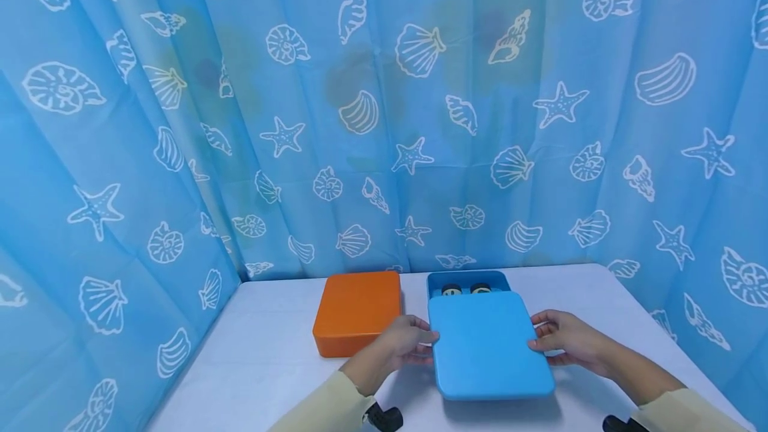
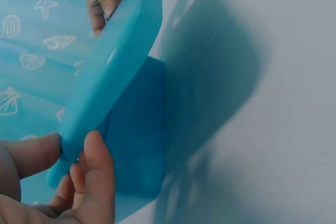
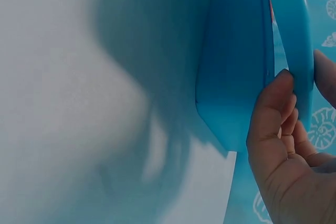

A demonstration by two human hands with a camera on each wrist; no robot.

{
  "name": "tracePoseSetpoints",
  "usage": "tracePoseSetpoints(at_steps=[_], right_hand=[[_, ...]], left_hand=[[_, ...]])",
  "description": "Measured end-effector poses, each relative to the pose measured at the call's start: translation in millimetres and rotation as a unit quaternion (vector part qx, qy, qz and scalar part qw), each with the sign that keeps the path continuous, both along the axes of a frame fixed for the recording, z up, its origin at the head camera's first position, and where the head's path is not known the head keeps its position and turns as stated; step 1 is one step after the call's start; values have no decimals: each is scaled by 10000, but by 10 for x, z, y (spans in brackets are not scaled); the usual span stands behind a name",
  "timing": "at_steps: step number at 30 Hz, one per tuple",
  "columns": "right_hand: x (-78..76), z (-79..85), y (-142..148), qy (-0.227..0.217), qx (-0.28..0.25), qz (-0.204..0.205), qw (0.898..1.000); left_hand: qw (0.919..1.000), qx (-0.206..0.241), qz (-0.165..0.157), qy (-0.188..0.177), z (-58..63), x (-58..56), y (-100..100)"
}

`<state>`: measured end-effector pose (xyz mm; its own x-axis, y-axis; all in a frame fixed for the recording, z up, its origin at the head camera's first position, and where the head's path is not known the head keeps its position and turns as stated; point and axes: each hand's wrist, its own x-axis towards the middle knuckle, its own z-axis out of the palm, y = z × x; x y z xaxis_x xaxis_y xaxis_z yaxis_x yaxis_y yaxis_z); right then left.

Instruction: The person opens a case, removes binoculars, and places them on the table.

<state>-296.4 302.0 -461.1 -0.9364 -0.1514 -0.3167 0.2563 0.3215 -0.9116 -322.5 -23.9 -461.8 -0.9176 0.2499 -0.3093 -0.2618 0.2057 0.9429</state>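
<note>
A light blue lid (image 1: 489, 345) is held over a blue box (image 1: 437, 281), tilted and shifted toward the near side so the box's far end shows. My left hand (image 1: 403, 344) pinches the lid's left edge, thumb on top and fingers beneath. On the opposite edge my right hand (image 1: 567, 339) grips it the same way. Inside the uncovered part of the box stand two dark round objects with pale faces (image 1: 451, 290). The rest of the box's inside is hidden under the lid. In the left wrist view a gap shows between the lid and the box wall (image 2: 139, 129).
An orange closed box (image 1: 360, 309) stands just left of the blue one, close to my left hand. Both rest on a table with a white cloth (image 1: 252, 339). A blue curtain with shell prints (image 1: 384, 119) hangs behind the table and along its sides.
</note>
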Motion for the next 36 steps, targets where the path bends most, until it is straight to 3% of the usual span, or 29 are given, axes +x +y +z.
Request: tracePoseSetpoints(at_steps=[8, 19, 29, 36], right_hand=[[140, -9, 22, -92, -35, 19, 9999], [340, -26, 72, -198, -73, 115, 9997], [544, -165, 99, -147, -583, 696, 9958], [638, -240, 57, -268, -710, 743, 9943]], left_hand=[[9997, -105, -2, -231, -30, 67, 16], [9986, -187, -1, -490, -82, 249, 39], [9965, -133, -142, -809, -198, 423, -16], [9968, -41, -182, -780, -286, 542, -75]])
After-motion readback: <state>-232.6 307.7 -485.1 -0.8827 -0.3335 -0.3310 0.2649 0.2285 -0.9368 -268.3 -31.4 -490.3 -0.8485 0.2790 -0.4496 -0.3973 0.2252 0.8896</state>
